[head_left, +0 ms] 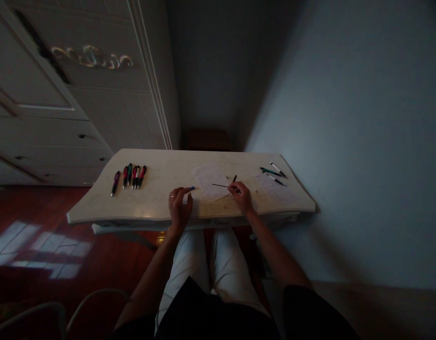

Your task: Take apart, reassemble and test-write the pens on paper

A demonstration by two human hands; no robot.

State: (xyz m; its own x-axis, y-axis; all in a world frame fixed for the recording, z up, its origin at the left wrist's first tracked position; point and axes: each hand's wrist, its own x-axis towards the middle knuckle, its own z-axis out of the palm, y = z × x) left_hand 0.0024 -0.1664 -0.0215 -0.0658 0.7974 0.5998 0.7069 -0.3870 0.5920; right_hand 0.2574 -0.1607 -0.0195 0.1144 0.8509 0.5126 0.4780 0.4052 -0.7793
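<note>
My left hand (179,206) is over the front middle of the table, fingers closed around a small blue pen part (192,188) whose end sticks out past the fingertips. A ring shows on one finger. My right hand (242,197) pinches a thin dark pen refill (220,185), which points left above a sheet of paper (208,175) with faint writing. A dark pen piece (234,178) shows just behind the right fingers; whether they touch it I cannot tell. A tiny dark part (227,177) lies near the paper's right edge.
On the left of the white table (164,165) lie a purple pen (115,183) and a row of several red, green and white pens (134,176). At right, a green pen (269,171) and white pens (273,178) lie by another written sheet (280,191). A cabinet and wall flank the table.
</note>
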